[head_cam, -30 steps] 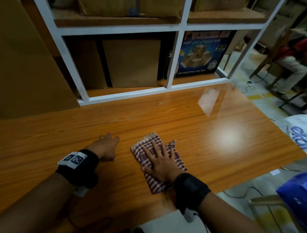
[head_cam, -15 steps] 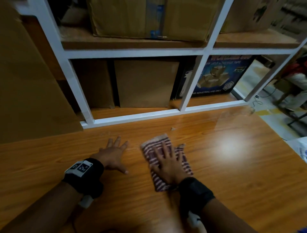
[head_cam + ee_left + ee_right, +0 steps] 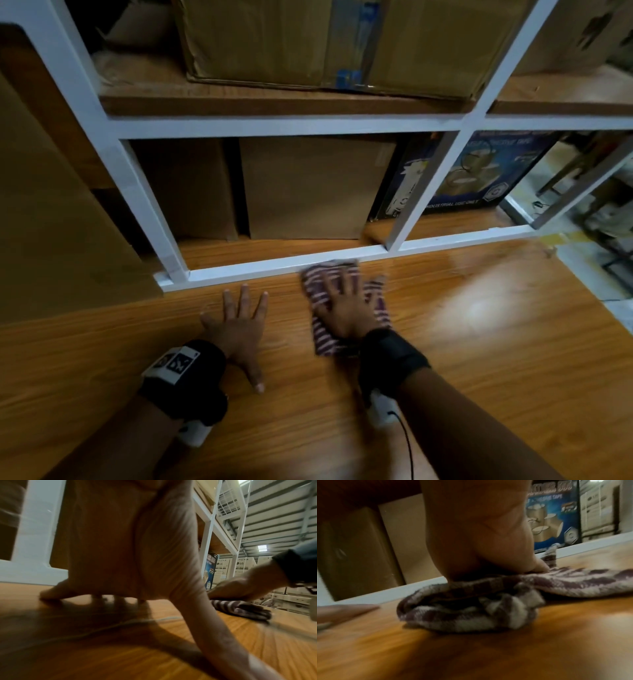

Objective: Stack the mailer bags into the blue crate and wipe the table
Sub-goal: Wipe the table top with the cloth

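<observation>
A purple-and-white striped cloth [image 3: 323, 337] lies on the wooden table [image 3: 479, 359], its far end against the white shelf rail. My right hand [image 3: 346, 305] presses flat on it with fingers spread; the right wrist view shows the cloth [image 3: 471, 605] bunched under the palm. My left hand [image 3: 239, 322] rests flat on the bare table to the left of the cloth, fingers straight and spread. In the left wrist view the cloth [image 3: 240, 608] lies beyond my left thumb. No mailer bags and no blue crate are in view.
A white metal shelf frame [image 3: 274, 267] runs along the table's far edge. It holds cardboard boxes [image 3: 308, 185] and a blue tape carton [image 3: 479, 174]. A large cardboard sheet [image 3: 51, 222] leans at the left. The table's right edge drops to the floor [image 3: 609, 301].
My right hand has pushed the cloth away from me, up to the shelf rail. The left hand has slid forward a little with it. The head view has tilted toward the shelves.
</observation>
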